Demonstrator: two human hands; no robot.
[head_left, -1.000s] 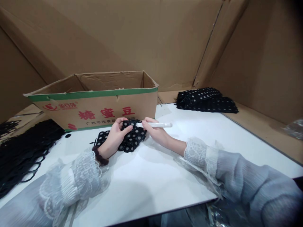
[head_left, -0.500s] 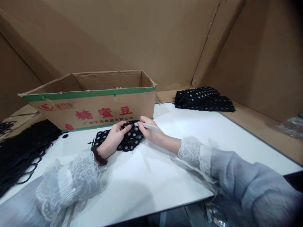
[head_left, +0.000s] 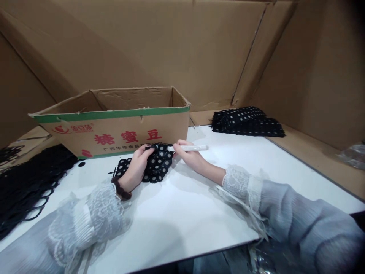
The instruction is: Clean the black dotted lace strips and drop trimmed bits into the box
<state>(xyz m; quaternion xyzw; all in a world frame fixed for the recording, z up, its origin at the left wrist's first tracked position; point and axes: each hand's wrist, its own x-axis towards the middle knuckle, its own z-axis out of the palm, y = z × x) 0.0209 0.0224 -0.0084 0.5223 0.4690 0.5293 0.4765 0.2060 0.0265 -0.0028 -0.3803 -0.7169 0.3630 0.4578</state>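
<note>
Black dotted cloth (head_left: 157, 166) in the left grip (head_left: 136, 166)

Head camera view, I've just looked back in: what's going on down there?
The left hand holds a piece of dotted black fabric on the white table, and the right hand grips a white pen-like tool with its tip at the fabric's upper edge. An open cardboard box stands just beyond the hands. A folded dotted bundle lies at the far right, and a heap of black openwork material lies to the left.
</note>
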